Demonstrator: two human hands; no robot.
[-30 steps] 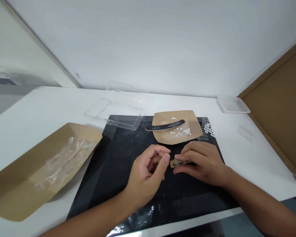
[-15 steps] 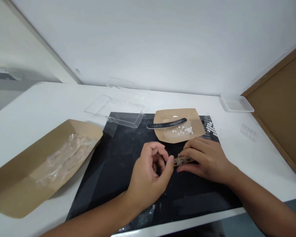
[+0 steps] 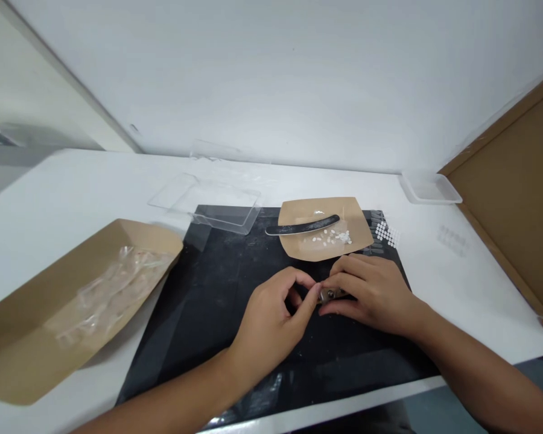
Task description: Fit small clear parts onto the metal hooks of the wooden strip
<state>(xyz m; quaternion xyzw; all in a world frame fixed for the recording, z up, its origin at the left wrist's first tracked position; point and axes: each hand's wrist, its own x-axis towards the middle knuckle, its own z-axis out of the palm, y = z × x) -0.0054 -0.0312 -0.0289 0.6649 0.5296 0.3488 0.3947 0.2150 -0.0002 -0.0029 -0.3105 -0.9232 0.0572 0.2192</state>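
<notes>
Over the black mat (image 3: 217, 313), both my hands meet at a small brown strip with dark round studs (image 3: 331, 295). My right hand (image 3: 375, 295) is closed around its right part, the fingers covering much of it. At the strip's left end, my left hand (image 3: 271, 316) pinches with thumb and forefinger. A small clear piece seems to lie on the strip between the fingertips, but its outline is hard to make out. Just beyond my hands stands a brown paper tray (image 3: 294, 246) with small white dots inside. A black curved nail file (image 3: 303, 227) rests across it.
A larger brown paper tray (image 3: 22, 355) on the left holds crumpled clear plastic bags (image 3: 113, 289). Clear plastic lids (image 3: 226, 202) lie behind the mat. White round stickers (image 3: 388, 234) sit at its right edge, with a translucent box (image 3: 432, 188) farther back and a cardboard panel (image 3: 520, 175) at right.
My left thumb and forefinger have closed together at the strip's left end, and the left hand has flattened. Less of the strip shows now. My right hand keeps its hold.
</notes>
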